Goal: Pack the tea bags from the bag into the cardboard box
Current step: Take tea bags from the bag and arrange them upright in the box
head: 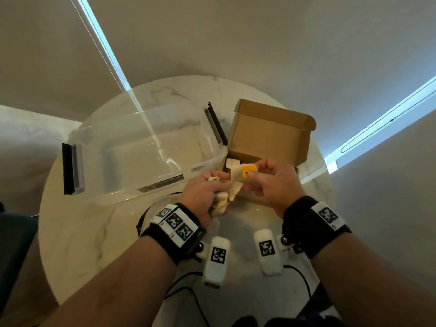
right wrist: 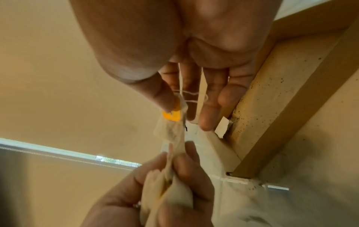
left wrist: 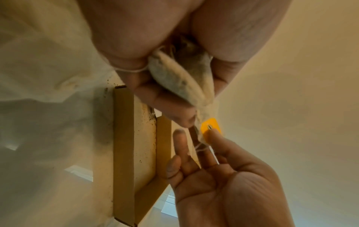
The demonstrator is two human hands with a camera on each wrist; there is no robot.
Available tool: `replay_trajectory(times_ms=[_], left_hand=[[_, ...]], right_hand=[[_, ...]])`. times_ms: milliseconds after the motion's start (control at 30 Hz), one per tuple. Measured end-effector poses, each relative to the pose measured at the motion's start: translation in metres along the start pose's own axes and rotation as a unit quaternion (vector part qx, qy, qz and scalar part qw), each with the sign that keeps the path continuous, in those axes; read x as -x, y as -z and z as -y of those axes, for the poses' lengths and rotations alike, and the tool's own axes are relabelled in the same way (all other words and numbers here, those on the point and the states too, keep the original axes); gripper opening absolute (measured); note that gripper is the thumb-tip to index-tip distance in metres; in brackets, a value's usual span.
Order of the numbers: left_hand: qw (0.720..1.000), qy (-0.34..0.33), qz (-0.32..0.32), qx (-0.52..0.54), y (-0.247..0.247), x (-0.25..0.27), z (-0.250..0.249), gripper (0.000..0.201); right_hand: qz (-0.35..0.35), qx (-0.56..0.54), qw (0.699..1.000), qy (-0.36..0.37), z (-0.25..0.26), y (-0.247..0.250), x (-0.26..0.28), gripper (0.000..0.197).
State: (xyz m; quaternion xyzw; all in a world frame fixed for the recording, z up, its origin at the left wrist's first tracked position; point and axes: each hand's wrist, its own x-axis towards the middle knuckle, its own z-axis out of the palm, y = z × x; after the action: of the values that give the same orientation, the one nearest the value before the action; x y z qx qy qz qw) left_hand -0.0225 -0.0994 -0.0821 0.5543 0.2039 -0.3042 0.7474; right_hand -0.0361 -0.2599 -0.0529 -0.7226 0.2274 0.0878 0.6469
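Left hand (head: 204,194) clenched round bunch of pale paper tea bags (head: 222,202); right hand (head: 271,182) pinching orange paper tag (head: 248,171). Both above near edge of open brown cardboard box (head: 271,133), beside clear plastic tub (head: 132,152) on marble bench (head: 77,232).

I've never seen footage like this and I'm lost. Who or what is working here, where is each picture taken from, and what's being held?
No machine: a person with bare hands and cameras strapped on. The wide picture comes from the head; the two close ones look along each wrist. The left hand holds a bunch of tea bags in its grip. The right hand pinches the yellow tag of one tea bag stretched between both hands. On the round marble table sit an open cardboard box and a clear plastic bin.
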Motion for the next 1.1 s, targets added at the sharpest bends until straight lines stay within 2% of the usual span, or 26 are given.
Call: replay_trajectory(times_ms=[100,200,267,333,433,567,633,733,800,967,1100], left_hand=[[0.999,0.002,-0.04,-0.03,0.005,-0.003,-0.001,0.019],[0.994,0.009,-0.074,-0.075,0.009,-0.012,-0.001,0.022],[0.993,0.04,-0.08,-0.074,0.009,-0.019,-0.001,0.026],[0.992,0.06,-0.065,-0.087,0.007,-0.023,-0.002,0.032],[0.985,0.064,-0.027,-0.159,0.002,-0.025,0.0,0.034],[0.965,0.045,0.001,-0.257,0.002,-0.027,0.006,0.027],[0.966,0.044,0.011,-0.253,0.0,-0.026,0.008,0.026],[0.97,0.044,-0.012,-0.238,-0.004,-0.026,0.008,0.045],[0.969,0.047,-0.004,-0.244,-0.003,-0.028,0.009,0.048],[0.965,0.061,-0.003,-0.256,-0.003,-0.029,0.009,0.04],[0.958,0.062,0.002,-0.279,0.0,-0.032,0.011,0.041]], right_hand=[[-0.061,-0.004,0.998,0.024,0.0,0.008,-0.012,0.011],[-0.128,0.117,0.984,0.05,-0.013,0.018,-0.031,0.011],[-0.099,0.236,0.966,0.04,-0.021,0.02,-0.042,0.006],[-0.026,0.333,0.942,0.019,-0.028,0.015,-0.047,0.003],[0.036,0.411,0.911,0.023,-0.031,0.002,-0.055,0.009],[0.055,0.439,0.896,0.017,-0.034,-0.009,-0.066,0.014],[0.044,0.44,0.897,-0.001,-0.036,-0.01,-0.071,0.012],[0.032,0.415,0.909,-0.026,-0.04,-0.01,-0.077,0.013],[0.045,0.393,0.918,-0.028,-0.041,-0.013,-0.08,0.012],[0.049,0.39,0.919,0.016,-0.039,-0.019,-0.084,0.016],[0.013,0.365,0.929,0.058,-0.039,-0.021,-0.086,0.018]])
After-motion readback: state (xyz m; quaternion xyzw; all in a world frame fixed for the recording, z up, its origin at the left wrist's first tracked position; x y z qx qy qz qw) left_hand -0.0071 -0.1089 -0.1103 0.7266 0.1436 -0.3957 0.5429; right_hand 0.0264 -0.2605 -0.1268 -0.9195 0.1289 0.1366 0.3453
